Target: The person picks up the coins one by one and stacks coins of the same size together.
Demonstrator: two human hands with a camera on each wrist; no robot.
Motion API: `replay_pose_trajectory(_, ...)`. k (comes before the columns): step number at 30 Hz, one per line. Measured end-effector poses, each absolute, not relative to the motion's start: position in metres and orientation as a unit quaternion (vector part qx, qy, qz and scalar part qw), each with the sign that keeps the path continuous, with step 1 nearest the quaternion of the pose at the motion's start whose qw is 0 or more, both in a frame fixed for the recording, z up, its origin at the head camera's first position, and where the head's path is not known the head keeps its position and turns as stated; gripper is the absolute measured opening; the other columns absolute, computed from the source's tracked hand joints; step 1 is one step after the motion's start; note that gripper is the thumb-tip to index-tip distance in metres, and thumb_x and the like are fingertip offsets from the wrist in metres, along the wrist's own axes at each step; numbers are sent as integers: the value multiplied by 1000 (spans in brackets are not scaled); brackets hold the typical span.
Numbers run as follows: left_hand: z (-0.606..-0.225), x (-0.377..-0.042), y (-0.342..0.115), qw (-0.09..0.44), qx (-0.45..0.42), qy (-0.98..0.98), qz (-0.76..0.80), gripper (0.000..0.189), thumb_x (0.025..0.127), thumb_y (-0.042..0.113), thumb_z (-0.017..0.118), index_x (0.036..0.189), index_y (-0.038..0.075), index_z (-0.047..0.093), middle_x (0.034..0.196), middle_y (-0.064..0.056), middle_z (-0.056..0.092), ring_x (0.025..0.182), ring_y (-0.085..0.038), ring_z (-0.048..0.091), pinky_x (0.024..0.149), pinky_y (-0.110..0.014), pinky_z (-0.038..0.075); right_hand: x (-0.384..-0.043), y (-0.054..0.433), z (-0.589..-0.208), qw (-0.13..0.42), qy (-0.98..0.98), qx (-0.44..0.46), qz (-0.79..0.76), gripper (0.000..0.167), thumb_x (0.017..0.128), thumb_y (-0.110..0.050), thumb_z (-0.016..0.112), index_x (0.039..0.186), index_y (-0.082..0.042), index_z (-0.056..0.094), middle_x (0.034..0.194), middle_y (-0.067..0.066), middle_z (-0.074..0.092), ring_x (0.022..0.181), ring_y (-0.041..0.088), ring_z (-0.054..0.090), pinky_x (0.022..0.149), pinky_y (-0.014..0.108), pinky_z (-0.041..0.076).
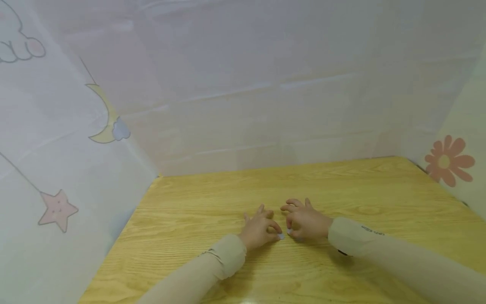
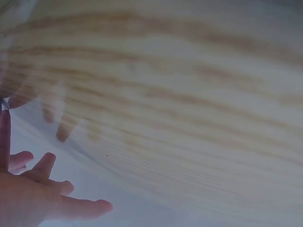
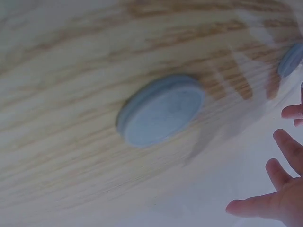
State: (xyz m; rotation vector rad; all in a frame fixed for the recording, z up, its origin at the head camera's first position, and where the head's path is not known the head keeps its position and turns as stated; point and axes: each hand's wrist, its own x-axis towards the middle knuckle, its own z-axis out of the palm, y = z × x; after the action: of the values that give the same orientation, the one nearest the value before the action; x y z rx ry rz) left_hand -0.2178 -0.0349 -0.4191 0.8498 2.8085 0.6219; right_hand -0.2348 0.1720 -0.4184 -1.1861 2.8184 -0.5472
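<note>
Over the middle of the table, my left hand (image 1: 260,230) pinches a small pale disc (image 1: 281,236) between thumb and index finger. The other fingers spread upward. In the left wrist view this hand (image 2: 38,194) is at the lower left, its fingertips meeting at the frame's edge. Just to the right, my right hand (image 1: 306,221) has thumb and index finger curled together on a small pale piece (image 1: 290,231), mostly hidden by the fingers. In the right wrist view, one round blue-grey disc (image 3: 161,111) with a stepped rim lies on the table; another disc (image 3: 291,60) shows at the right edge.
The wood-grained table (image 1: 182,228) has a glossy top that mirrors the fingers. A pale cloth wall (image 1: 243,84) stands behind it, with side panels bearing a printed moon (image 1: 104,122), a star (image 1: 58,210) and a flower (image 1: 449,161).
</note>
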Motion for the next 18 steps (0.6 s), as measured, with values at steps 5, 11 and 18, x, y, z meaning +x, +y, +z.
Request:
replay_pose_trajectory(5, -423, -218, -35, 61, 281, 935, 205, 17, 83, 30, 76, 95, 18, 76, 145, -16, 46, 142, -46, 18, 95, -82, 11, -234, 169, -420, 24, 908, -380, -175, 19, 79, -14, 80, 70, -19, 64, 133, 22, 54, 133, 50, 31, 88, 85, 14)
replay_pose_trajectory(11, -421, -216, -35, 64, 267, 937, 216, 18, 82, 28, 77, 95, 18, 76, 144, -17, 46, 142, -46, 18, 95, -82, 12, -232, 166, -422, 17, 906, -378, -188, 20, 77, -13, 80, 70, -19, 63, 132, 23, 54, 131, 53, 32, 84, 86, 17)
replay_pose_trajectory(18, -417, -212, -34, 61, 254, 942, 212, 19, 81, 28, 78, 96, 17, 76, 143, -17, 48, 141, -46, 21, 93, -82, 15, -233, 164, -427, 3, 909, -371, -189, 20, 75, -13, 81, 70, -20, 63, 130, 24, 55, 129, 52, 35, 80, 86, 21)
